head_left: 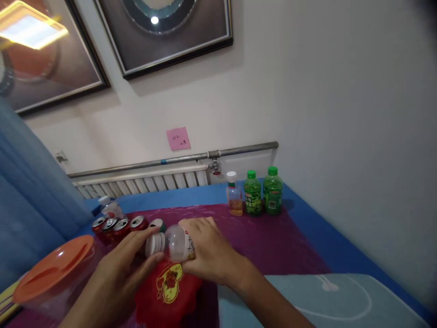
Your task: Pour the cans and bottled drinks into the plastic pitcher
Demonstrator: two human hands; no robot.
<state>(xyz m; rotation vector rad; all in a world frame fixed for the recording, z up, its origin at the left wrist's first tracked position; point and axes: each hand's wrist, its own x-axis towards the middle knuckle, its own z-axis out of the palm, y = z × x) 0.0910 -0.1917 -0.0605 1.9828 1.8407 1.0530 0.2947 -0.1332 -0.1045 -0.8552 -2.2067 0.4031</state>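
In the middle of the head view, a clear plastic bottle [175,244] with a white label lies tilted nearly sideways between my hands, its white cap [155,244] pointing left. My right hand [211,250] is wrapped round the bottle's body. The thumb and fingers of my left hand [123,266] are closed on the cap. Just beyond my left hand stand several red drink cans [121,226] and a green-sided can [157,223]. Below the bottle is a red item [170,291] with a yellow printed design, partly hidden by my left hand.
A clear container with an orange lid [56,269] stands at left. Behind the cans is another white-capped bottle [112,209]. At the back right stand a bottle of amber liquid [235,205] and two green bottles [252,196]. A light blue mat [307,296] lies at right.
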